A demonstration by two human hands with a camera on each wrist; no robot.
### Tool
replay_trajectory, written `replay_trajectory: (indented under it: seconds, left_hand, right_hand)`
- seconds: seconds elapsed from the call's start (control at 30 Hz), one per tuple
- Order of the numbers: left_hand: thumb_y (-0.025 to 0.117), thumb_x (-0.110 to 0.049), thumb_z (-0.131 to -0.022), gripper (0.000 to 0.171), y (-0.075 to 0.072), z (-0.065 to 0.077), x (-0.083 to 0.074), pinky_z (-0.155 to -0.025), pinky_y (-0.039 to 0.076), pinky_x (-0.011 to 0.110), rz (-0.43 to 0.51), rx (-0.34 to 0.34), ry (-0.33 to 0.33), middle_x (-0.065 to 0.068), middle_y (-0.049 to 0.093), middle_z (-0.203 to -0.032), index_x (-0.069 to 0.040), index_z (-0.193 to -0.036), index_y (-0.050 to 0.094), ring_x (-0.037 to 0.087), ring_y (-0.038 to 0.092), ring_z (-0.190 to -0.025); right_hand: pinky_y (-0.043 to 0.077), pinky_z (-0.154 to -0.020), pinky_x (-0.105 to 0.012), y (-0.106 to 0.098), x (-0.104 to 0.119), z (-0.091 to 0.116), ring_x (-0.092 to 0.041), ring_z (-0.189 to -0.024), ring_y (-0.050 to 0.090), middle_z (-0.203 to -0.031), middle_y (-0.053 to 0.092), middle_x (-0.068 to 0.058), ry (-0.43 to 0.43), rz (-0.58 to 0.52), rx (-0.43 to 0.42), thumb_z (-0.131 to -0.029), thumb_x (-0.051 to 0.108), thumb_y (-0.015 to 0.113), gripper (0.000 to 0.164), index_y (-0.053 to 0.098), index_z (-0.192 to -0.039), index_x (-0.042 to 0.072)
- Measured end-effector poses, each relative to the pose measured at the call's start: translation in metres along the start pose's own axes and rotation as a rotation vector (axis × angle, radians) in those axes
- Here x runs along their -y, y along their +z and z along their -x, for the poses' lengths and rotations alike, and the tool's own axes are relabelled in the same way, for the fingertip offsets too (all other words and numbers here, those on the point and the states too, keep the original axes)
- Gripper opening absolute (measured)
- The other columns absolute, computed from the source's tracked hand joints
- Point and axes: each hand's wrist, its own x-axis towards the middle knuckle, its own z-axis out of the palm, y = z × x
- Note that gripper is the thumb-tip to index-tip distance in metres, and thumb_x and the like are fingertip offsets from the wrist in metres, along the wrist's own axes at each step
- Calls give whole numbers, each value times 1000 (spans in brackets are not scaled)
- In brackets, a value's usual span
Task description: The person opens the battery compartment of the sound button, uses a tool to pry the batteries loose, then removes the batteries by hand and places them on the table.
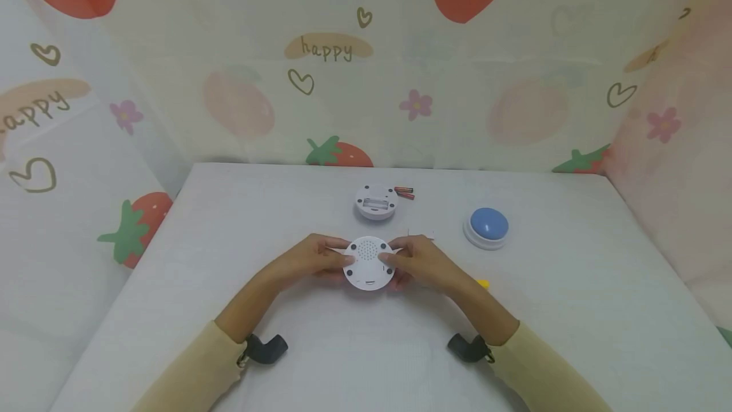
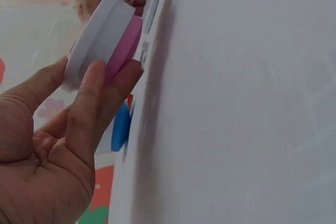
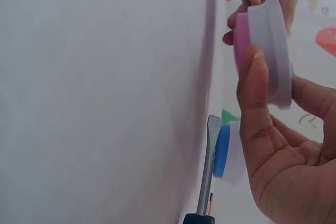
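Both hands hold a round white push-button device (image 1: 369,275), its underside with speaker holes and dark feet facing up in the head view. A pink dome (image 2: 125,48) shows on its lower side in the left wrist view. My left hand (image 1: 305,256) grips the left edge, thumb on top and fingers beneath. My right hand (image 1: 426,261) pinches the right edge in the same way, its thumb lying on the upturned base. Just beyond the hands, a second push-button device (image 1: 375,208) lies upside down with an uncovered battery compartment.
Small red-and-dark batteries (image 1: 404,190) lie beside the upside-down device. A blue-domed push button (image 1: 488,224) stands upright to the right. A flat-blade screwdriver (image 3: 208,169) lies near the right hand; a yellow piece (image 1: 483,284) peeks out behind the right wrist. Patterned curtains (image 1: 343,107) surround the white table (image 1: 366,348).
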Motion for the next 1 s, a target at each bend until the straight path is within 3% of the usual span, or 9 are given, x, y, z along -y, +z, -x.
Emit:
replay_trajectory:
  seconds: [0.3, 0.43, 0.6, 0.83, 1.0]
  left_hand:
    - [76, -21, -93, 54, 0, -1, 9, -81, 62, 34, -122, -14, 57, 13, 75, -109, 1, -139, 58, 18, 73, -91]
    - [82, -24, -87, 60, 1, 2, 9, -92, 59, 35, -244, -26, 152, 11, 71, -124, -3, -140, 60, 22, 71, -106]
    - [89, -26, -78, 80, 4, 3, 12, -110, 46, 33, -372, 4, 280, 6, 56, -147, -10, -148, 52, 21, 55, -134]
    - [93, -25, -73, 97, 13, -3, 19, -119, 34, 40, -375, 11, 382, 2, 43, -158, -14, -155, 41, 19, 42, -144]
    - [95, -30, -70, 104, 19, -6, 23, -120, 33, 42, -402, -36, 387, 1, 43, -158, -18, -155, 38, 17, 42, -143]
  right_hand:
    - [60, -80, -29, 3, -5, -5, -23, -72, 73, -80, 75, -9, -39, 1, 75, -100, 25, 66, 51, 55, -140, -4]
    - [59, -85, -28, 4, -8, -6, -24, -74, 74, -81, 75, -10, -19, -17, 97, -100, 25, 67, 51, 55, -141, -2]
    - [61, -81, -29, 3, -12, -6, -25, -74, 75, -84, 76, -12, -14, -74, 126, -100, 22, 66, 50, 55, -140, -4]
    - [62, -76, -31, 1, -14, -6, -25, -73, 75, -85, 76, -15, -35, -110, 155, -102, 19, 61, 43, 57, -135, -7]
    - [62, -77, -30, 0, -13, -6, -25, -74, 75, -84, 76, -15, -13, -113, 144, -102, 19, 60, 42, 57, -135, -6]
